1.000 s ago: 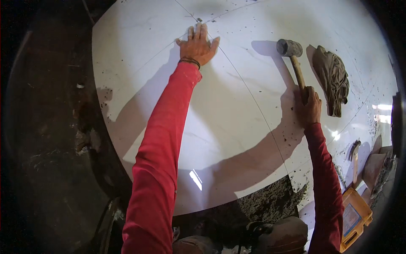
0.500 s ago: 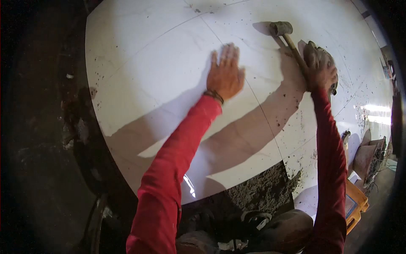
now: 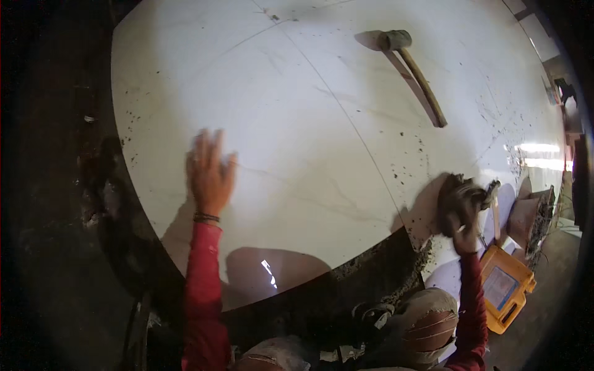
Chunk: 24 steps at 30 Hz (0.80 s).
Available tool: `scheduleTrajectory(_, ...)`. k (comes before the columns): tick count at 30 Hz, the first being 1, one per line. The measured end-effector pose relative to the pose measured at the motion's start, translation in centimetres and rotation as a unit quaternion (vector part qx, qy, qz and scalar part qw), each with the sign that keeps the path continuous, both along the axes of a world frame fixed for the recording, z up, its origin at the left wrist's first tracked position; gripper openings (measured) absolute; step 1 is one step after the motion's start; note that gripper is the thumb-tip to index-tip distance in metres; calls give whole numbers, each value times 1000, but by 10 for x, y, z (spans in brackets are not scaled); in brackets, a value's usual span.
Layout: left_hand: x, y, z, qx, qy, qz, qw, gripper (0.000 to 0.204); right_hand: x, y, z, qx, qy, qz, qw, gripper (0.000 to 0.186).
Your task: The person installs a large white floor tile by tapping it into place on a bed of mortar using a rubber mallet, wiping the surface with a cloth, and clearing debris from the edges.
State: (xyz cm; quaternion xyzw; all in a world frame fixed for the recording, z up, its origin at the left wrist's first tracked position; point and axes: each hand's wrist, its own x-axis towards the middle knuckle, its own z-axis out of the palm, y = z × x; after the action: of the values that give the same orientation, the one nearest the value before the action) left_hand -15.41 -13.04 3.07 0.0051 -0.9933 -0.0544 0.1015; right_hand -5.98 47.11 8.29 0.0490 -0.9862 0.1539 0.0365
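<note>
My left hand [image 3: 212, 177] is over the large white tile [image 3: 278, 136], its fingers stretched out and slightly blurred; whether the palm touches the surface I cannot tell. Closed around a crumpled, dirty dark rag [image 3: 456, 201], my right hand [image 3: 464, 234] is low on the right, by the tile's near right corner. A mallet [image 3: 422, 81] with a dark head and wooden handle lies on the tiles farther off, out of both hands.
Dark wet mortar [image 3: 377, 263] shows along the tile's near edge, beside my knees. To the right stand a yellow case [image 3: 506, 290] and a mortar-crusted pan [image 3: 527, 219]. Crumbs of mortar dot the tiles. A dark floor [image 3: 49, 204] lies at the left.
My right hand has let go of the mallet and come nearer with the rag, leaving the mallet lying on the tiles. My left hand has moved left and nearer.
</note>
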Motion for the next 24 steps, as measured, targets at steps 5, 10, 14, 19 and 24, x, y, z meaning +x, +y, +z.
scheduleTrajectory(5,-7,-96,-21,-15,-9,151,988,64,-61,-113,-31,20,-3,130,991,31)
scheduleTrajectory(10,-1,-96,-16,-18,-6,165,986,64,-218,-258,-47,75,175,212,958,28)
scheduleTrajectory(14,-4,-89,-15,-5,11,164,986,64,-364,-342,-71,64,188,107,974,31)
scheduleTrajectory(19,-19,-73,-21,0,24,127,992,66,-479,-411,-99,153,126,-159,967,31)
scheduleTrajectory(24,-5,-94,-9,4,23,155,988,67,-370,-608,-84,167,112,19,979,24)
